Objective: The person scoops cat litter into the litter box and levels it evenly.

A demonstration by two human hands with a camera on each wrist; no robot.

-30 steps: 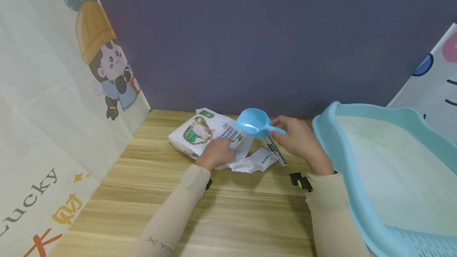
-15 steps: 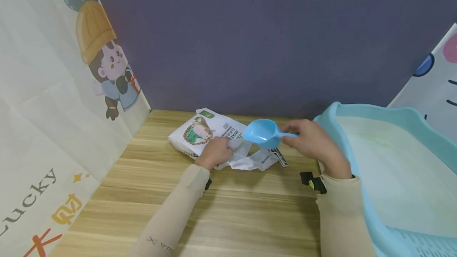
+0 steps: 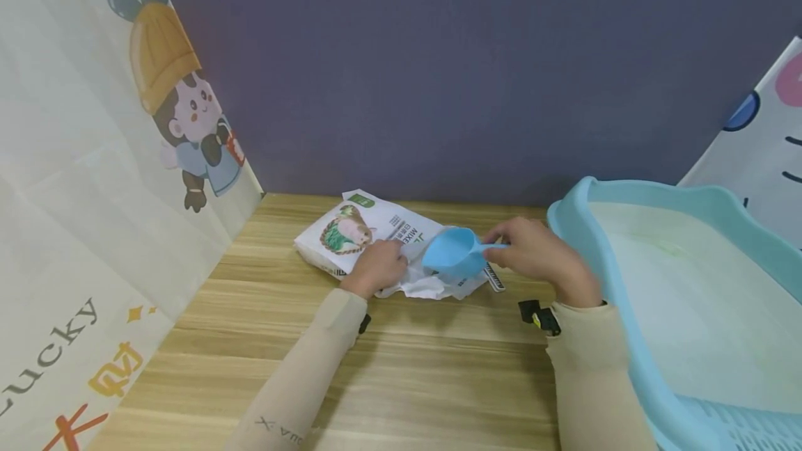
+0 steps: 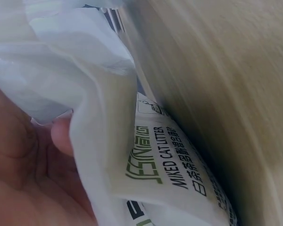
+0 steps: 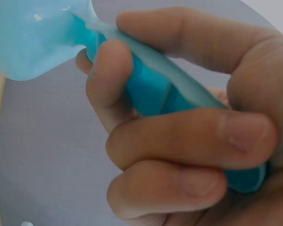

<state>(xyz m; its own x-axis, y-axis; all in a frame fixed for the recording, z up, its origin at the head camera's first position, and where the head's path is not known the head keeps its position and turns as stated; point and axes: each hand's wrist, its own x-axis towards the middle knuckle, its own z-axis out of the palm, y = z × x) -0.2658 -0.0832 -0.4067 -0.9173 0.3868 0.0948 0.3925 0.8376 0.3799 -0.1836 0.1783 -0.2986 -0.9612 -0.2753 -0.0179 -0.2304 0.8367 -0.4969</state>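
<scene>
A white cat litter bag (image 3: 391, 225) lies on its side on the wooden table, its torn, crumpled end toward the right. My left hand (image 3: 378, 266) grips the bag's loose edge; in the left wrist view the white film (image 4: 104, 94) runs between the fingers of that hand. My right hand (image 3: 532, 252) holds a light blue scoop (image 3: 454, 256) by its handle. Close up in the right wrist view, the fingers (image 5: 179, 136) curl round the handle. The scoop's bowl is low over the bag's torn end and covers part of it, tipped to the left. Whether anything is inside the bowl cannot be seen.
A large light blue litter box (image 3: 604, 256) with a pale inner floor stands at the right of the table. Beside the bag's torn end lies a black-and-white printed strip (image 3: 493, 278), partly hidden. A dark panel (image 3: 438, 75) rises behind the table, with a printed sheet (image 3: 81, 159) on the left.
My right hand first moves right and down with the scoop, then slightly back left, bringing the bowl lower over the bag's torn end and tilting it. The left hand stays on the bag.
</scene>
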